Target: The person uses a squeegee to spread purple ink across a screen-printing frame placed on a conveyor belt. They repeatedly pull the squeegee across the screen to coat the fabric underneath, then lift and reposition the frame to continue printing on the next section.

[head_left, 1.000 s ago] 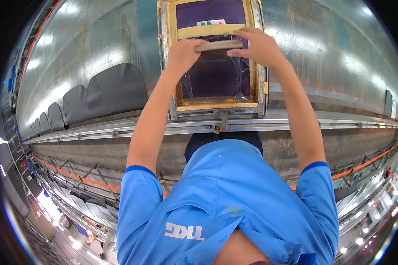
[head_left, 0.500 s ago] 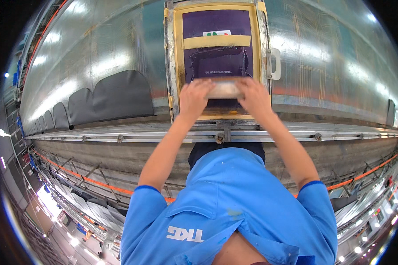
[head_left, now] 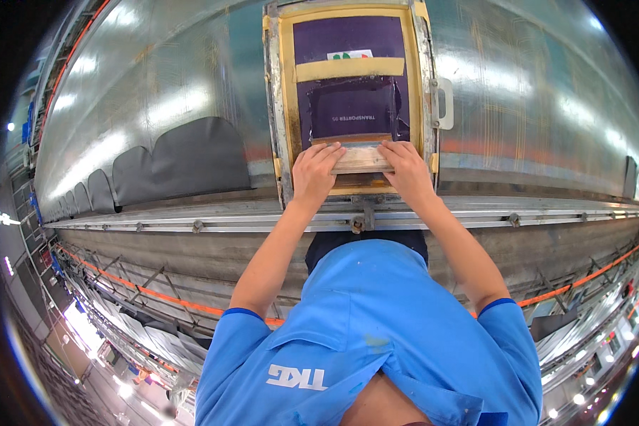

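Observation:
Both of my hands grip a squeegee with a wooden handle [head_left: 362, 159] and a brownish blade edge on its far side. My left hand [head_left: 315, 172] is wrapped around its left end, and my right hand [head_left: 409, 172] around its right end. The squeegee lies across the near part of a screen-printing frame [head_left: 272, 92]. Inside the frame is a dark purple mesh [head_left: 348, 39] bordered with yellow tape. A tape strip [head_left: 349, 69] crosses the mesh, and pale lettering shows on a darker rectangle beyond the squeegee. My palms and the squeegee's ends are partly hidden by my fingers.
Several dark grey cut sheets [head_left: 199, 157] lie left of the frame on a long shiny table [head_left: 525, 92]. A light handle [head_left: 446, 104] sticks out from the frame's right side. A metal rail [head_left: 263, 221] runs along the table's near edge, close to my body.
My hands have pulled the squeegee a short way toward me, to the near end of the mesh. It was blurred by motion before and is sharp now.

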Available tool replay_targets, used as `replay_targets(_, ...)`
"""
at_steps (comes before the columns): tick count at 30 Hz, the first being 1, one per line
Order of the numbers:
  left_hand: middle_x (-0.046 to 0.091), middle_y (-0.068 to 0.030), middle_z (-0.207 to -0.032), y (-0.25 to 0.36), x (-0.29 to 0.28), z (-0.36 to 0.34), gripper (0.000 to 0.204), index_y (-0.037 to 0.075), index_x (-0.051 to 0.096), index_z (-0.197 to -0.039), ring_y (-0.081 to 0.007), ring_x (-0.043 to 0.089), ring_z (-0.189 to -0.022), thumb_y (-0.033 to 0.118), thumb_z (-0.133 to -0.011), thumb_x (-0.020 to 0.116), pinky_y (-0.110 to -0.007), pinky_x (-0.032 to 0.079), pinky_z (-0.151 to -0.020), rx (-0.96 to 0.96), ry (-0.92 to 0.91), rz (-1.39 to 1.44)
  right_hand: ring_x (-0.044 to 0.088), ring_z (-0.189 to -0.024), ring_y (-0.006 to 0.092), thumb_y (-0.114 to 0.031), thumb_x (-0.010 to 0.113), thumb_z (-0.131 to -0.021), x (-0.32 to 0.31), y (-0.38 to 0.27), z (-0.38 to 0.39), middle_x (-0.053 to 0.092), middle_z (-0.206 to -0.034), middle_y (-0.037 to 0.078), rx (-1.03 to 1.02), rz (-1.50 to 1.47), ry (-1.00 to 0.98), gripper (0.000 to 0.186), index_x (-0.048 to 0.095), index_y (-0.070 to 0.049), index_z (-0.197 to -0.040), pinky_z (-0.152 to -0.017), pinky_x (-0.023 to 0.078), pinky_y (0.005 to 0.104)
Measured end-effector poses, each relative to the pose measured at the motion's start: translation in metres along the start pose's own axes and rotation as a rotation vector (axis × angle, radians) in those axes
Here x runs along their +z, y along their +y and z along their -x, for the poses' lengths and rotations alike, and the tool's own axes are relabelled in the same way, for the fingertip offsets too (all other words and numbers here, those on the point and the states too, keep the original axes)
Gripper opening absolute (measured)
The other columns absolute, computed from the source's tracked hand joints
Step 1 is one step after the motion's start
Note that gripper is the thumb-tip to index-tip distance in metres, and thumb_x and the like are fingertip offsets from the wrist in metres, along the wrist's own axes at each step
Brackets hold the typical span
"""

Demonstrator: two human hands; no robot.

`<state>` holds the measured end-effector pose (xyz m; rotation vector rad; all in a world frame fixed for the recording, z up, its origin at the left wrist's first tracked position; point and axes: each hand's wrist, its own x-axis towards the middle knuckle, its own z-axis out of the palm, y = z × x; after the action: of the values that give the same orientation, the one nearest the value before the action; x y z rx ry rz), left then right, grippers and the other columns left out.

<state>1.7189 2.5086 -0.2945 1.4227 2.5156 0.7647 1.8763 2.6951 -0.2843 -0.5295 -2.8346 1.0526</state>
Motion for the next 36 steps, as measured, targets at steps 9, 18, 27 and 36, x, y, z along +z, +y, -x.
replay_targets(9,0.076,-0.0053,-0.115,-0.030,0.006,-0.106,0.040,0.011,0.078,-0.104,-0.0249,0.069,-0.107,-0.009,-0.072,0.063,-0.037,0.054,-0.095,0.041,0.127,0.011,0.061,-0.116,0.0326,0.003,0.075,-0.072,-0.019,0.034,-0.093,0.069,-0.123,0.014,-0.087,0.008,0.199,0.047,0.071,-0.002,-0.119,-0.103,0.050,0.0404)
replay_targets(18,0.075,-0.0038,-0.118,-0.002,0.001,-0.008,0.047,0.012,0.078,-0.110,-0.0254,0.068,-0.113,-0.009,-0.069,0.066,-0.039,0.052,-0.099,0.035,0.034,-0.004,0.058,-0.120,0.0329,0.000,0.081,-0.067,-0.001,0.003,-0.002,0.066,-0.127,0.011,-0.018,-0.011,0.039,0.053,0.069,-0.003,-0.119,-0.105,0.049,0.0409)
replay_targets(27,0.076,-0.0057,-0.110,-0.030,-0.003,-0.132,0.038,0.011,0.079,-0.102,-0.0256,0.069,-0.101,-0.006,-0.071,0.066,-0.041,0.054,-0.090,0.004,0.096,0.025,0.059,-0.118,0.0339,0.002,0.077,-0.071,-0.029,0.041,-0.117,0.069,-0.120,0.014,-0.088,-0.015,0.186,0.047,0.069,-0.002,-0.117,-0.104,0.049,0.0424)
replay_targets(36,0.075,-0.0013,-0.116,-0.003,0.007,-0.003,0.038,0.014,0.077,-0.107,-0.0253,0.067,-0.106,-0.002,-0.075,0.064,-0.041,0.052,-0.093,0.022,-0.003,-0.053,0.060,-0.117,0.0338,0.001,0.078,-0.070,0.009,0.010,0.004,0.069,-0.122,0.014,-0.056,-0.024,0.094,0.051,0.069,-0.004,-0.120,-0.104,0.049,0.0426)
